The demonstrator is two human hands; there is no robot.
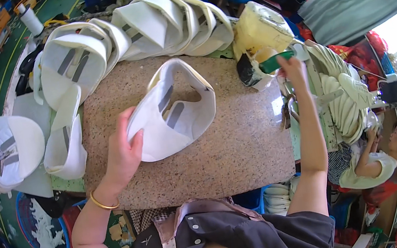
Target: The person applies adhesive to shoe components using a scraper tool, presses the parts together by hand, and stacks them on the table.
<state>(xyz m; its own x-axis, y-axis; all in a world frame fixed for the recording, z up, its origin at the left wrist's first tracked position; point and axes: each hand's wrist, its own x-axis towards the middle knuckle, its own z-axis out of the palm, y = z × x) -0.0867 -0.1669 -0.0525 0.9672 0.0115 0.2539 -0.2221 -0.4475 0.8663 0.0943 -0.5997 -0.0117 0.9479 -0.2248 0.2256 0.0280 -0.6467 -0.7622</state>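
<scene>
My left hand [126, 144] grips a white cap [158, 136] by its stiff brim. The cap stands tilted over the speckled stone tabletop [245, 153], its hollow inside with two grey strips and the open gap at the back showing. Out to the right, my right hand [292, 67] is closed on a green brush [275, 62]. That brush lies over the mouth of a small, crusted dark-and-white container [253, 74]; its bristle end cannot be made out. Behind the container sits a yellowish, glue-stained tub [261, 27].
Several white caps [150, 24] stand nested along the table's far edge and its left side. Another cap [13, 150] rests at far left. Scissors [288, 111] lie by my right forearm. Stacked white pieces [344, 99] and a seated person [373, 163] are at right.
</scene>
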